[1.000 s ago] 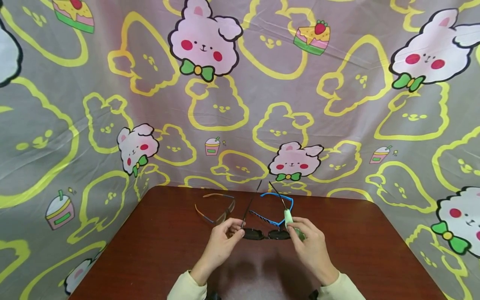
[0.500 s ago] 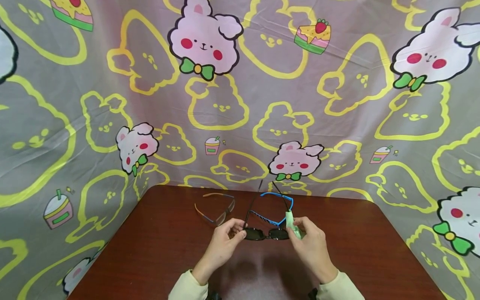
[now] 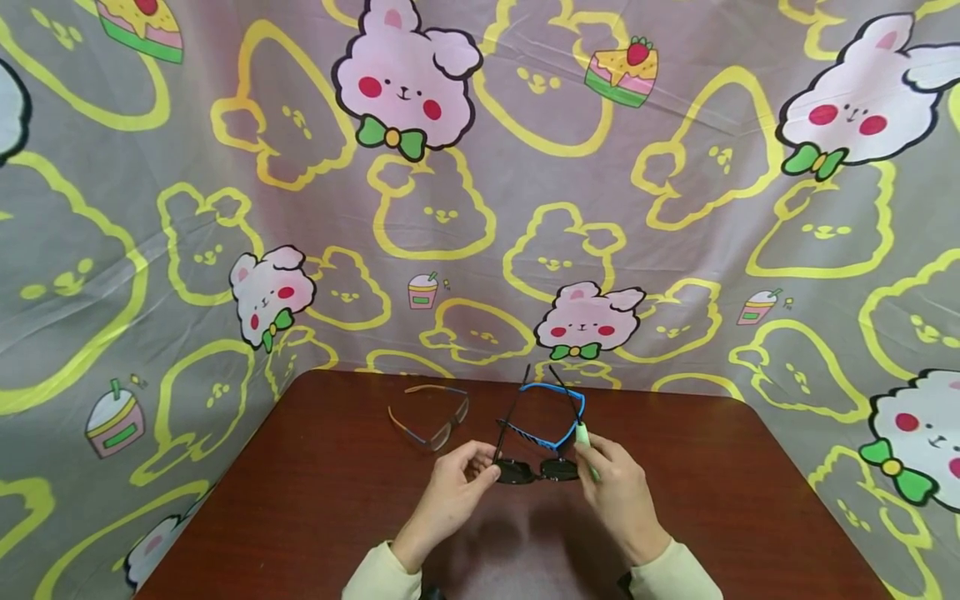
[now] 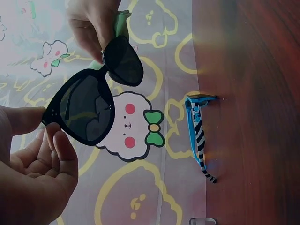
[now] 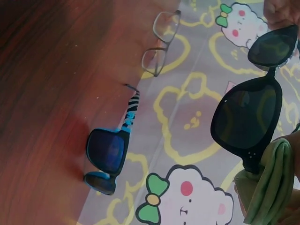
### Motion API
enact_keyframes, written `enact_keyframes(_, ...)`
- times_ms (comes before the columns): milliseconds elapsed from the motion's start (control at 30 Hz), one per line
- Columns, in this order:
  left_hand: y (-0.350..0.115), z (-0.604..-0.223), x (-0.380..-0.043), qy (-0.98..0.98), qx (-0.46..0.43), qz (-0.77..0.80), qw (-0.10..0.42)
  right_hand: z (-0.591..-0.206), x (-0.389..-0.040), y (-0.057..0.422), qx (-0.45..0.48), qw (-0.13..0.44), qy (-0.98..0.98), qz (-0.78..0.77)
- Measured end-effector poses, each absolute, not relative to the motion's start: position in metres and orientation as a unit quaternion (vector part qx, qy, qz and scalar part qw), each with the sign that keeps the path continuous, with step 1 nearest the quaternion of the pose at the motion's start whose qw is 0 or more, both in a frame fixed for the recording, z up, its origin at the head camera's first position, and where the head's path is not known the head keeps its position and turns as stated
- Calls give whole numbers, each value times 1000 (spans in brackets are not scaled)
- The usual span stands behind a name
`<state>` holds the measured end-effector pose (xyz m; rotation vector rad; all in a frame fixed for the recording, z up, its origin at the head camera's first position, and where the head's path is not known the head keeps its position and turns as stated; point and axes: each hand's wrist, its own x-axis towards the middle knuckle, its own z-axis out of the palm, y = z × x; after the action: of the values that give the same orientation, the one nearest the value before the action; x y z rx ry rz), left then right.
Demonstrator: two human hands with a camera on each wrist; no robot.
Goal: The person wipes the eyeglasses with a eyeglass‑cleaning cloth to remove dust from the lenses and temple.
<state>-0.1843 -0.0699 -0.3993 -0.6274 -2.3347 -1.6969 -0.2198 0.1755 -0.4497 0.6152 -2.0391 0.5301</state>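
Black sunglasses [image 3: 516, 472] are held above the table between both hands, temples unfolded and pointing away. My left hand [image 3: 453, 490] pinches the frame's left corner by the hinge; in the left wrist view, the thumb and fingers of that hand [image 4: 35, 173] meet at the frame's edge. At the opposite corner, my right hand [image 3: 622, 496] holds a folded light-green cloth [image 3: 583, 437]. The right wrist view shows this cloth [image 5: 268, 192] wrapped over the hinge end, beside a dark lens [image 5: 246, 115]. Part of the right hand's fingers is hidden behind the cloth.
Blue-framed sunglasses [image 3: 581, 410] with a zebra-striped temple lie on the brown table [image 3: 322, 500] just beyond the hands. Clear-lensed glasses [image 3: 441, 436] with orange-tipped temples lie to their left. A patterned cloth backdrop [image 3: 465, 192] surrounds the table.
Both hands and the black sunglasses have shifted slightly to the right. Less of the green cloth shows in the head view, as the right hand has turned over it.
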Motion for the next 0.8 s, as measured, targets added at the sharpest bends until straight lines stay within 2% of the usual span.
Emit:
enact_keyframes(200,-67,-410,-188,-792,-220,-559,112,-449,-218,177,249,459,-831,193)
enact_keyframes(367,-65,-436,-202,-820,-217,-501,170,-442,-219,177,241,475,-827,179)
enact_keyframes(500,-64,-440,-203,-843,-216,-444,213,-439,-219,176,228,473,-832,178)
enact_keyframes(800,-63,-441,-200,-860,-225,-400,223,-441,-218,175,222,474,-836,167)
